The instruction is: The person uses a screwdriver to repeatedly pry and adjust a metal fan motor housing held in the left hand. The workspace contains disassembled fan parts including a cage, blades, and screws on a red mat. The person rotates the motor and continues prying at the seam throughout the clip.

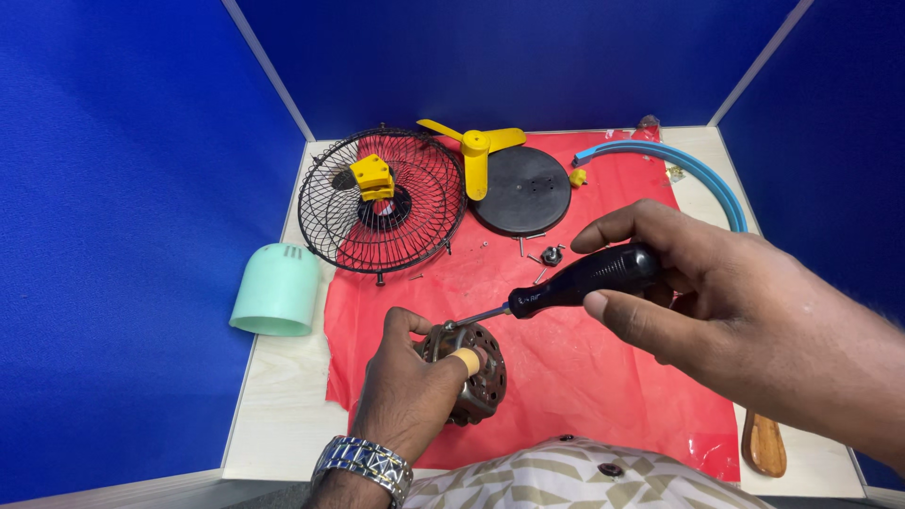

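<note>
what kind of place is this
Likely a small repair or assembly workstation: a table walled by blue partitions, a red mat strewn with fan parts such as a wire guard, and a screwdriver at a motor.

My left hand (407,388) sits low and close to my body, back upward, fingers curled around the motor (468,369), with a metal watch on the wrist. My right hand (702,297) comes in from the right of the motor, palm turned leftward, thumb and fingers closed around the screwdriver (566,286).
</note>
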